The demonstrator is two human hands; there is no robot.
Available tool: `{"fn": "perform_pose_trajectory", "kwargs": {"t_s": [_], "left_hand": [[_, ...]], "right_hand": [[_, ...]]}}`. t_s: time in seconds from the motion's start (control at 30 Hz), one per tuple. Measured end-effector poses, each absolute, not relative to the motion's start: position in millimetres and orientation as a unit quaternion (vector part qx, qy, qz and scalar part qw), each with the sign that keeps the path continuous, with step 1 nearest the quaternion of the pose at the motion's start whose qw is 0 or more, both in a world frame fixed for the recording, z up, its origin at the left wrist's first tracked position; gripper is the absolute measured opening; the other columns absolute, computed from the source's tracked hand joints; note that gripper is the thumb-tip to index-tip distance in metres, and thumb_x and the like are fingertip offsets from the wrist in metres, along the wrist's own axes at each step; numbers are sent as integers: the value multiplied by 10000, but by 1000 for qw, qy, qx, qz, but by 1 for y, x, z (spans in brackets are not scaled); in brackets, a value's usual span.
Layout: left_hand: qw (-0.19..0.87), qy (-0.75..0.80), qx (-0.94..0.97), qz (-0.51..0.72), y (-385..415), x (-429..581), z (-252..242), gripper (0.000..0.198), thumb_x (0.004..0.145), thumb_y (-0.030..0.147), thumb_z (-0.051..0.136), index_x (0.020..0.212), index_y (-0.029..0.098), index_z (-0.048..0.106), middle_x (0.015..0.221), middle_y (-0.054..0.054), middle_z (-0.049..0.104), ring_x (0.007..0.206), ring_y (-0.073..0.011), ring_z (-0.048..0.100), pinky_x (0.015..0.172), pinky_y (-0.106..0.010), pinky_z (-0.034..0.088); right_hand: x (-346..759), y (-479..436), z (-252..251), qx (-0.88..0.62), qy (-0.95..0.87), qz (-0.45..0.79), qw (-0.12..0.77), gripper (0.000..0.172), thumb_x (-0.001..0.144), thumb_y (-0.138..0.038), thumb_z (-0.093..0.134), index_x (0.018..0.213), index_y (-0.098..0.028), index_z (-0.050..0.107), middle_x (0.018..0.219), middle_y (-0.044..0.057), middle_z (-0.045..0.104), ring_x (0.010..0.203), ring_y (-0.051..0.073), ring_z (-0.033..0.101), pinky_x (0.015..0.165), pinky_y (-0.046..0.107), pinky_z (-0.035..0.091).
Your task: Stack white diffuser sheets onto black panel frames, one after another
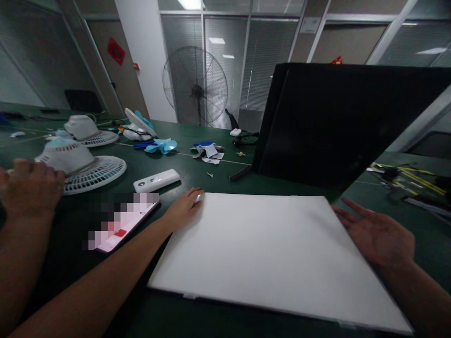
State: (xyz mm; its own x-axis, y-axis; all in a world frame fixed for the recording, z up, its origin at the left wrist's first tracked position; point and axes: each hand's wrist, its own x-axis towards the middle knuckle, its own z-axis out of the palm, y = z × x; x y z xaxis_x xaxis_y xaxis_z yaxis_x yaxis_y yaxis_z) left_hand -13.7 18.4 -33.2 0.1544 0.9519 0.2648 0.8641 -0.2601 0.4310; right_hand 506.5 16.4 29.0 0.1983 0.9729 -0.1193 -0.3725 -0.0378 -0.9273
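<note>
Your left hand is on the far-left corner of the white panel, fingers laid over the corner. Can't tell whether they hook the edge or only rest there. Your right hand is spread, palm turned inward, fingers splayed, at the panel's right edge near the far-right corner. It's clamped on nothing, and contact with the edge is unclear. The panel lies flat on the green surface, straight in front of you, between your two hands and with its near edge closest to you. Behind it a large black panel stands tilted, its lower edge close to the white panel's far edge. Left of your left arm is a phone, screen blurred, with a white power bank just beyond it. Further left is a white fan grille with motor housing, a second one behind it, and a light-blue fan blade near those. Another person's hand rests at the far left, against the nearer grille, fingers curled. A pedestal fan stands at the back by the windows.
</note>
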Motion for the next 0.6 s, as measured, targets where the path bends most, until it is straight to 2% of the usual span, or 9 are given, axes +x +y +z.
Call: {"fn": "perform_pose_trajectory", "kwargs": {"t_s": [0.13, 0.27, 0.33, 0.5, 0.6], "left_hand": [[89, 608, 753, 236, 20, -14, -35, 559, 1011, 420, 411, 1446, 129, 605, 1594, -200, 544, 1494, -340, 495, 1256, -548, 375], [77, 602, 757, 241, 25, -17, -41, 566, 1010, 463, 409, 1440, 156, 614, 1585, -184, 562, 1498, -341, 495, 1260, -556, 369], [70, 599, 758, 248, 28, -17, -43, 559, 1003, 479, 416, 1423, 177, 626, 1568, -171, 583, 1483, -338, 514, 1255, -550, 380], [75, 601, 756, 250, 28, -15, -38, 568, 1001, 500, 399, 1405, 179, 637, 1534, -165, 612, 1444, -332, 554, 1252, -536, 389], [77, 602, 753, 254, 28, -14, -36, 565, 998, 500, 396, 1404, 189, 636, 1521, -157, 623, 1432, -320, 564, 1247, -526, 394]], "right_hand": [[517, 25, 19, -480, -305, 560, 602, 382, 798, -458, 594, 1107, -277, 725, 1287, 158, 739, 1262, 358, 679, 1020, 559, 595], [523, 31, 9, -500, -324, 565, 571, 292, 773, -393, 619, 1013, -254, 706, 1094, 166, 782, 1128, 353, 741, 990, 562, 617], [522, 31, 8, -498, -331, 584, 549, 273, 770, -341, 634, 1008, -229, 710, 1078, 171, 787, 1093, 336, 755, 981, 520, 628], [512, 27, 11, -512, -328, 575, 547, 433, 774, -219, 703, 1205, -254, 709, 1286, 73, 765, 1103, 251, 762, 929, 382, 652], [507, 26, 8, -517, -356, 560, 540, 508, 748, -161, 714, 1242, -279, 709, 1324, 39, 753, 1095, 241, 767, 872, 347, 664]]}}
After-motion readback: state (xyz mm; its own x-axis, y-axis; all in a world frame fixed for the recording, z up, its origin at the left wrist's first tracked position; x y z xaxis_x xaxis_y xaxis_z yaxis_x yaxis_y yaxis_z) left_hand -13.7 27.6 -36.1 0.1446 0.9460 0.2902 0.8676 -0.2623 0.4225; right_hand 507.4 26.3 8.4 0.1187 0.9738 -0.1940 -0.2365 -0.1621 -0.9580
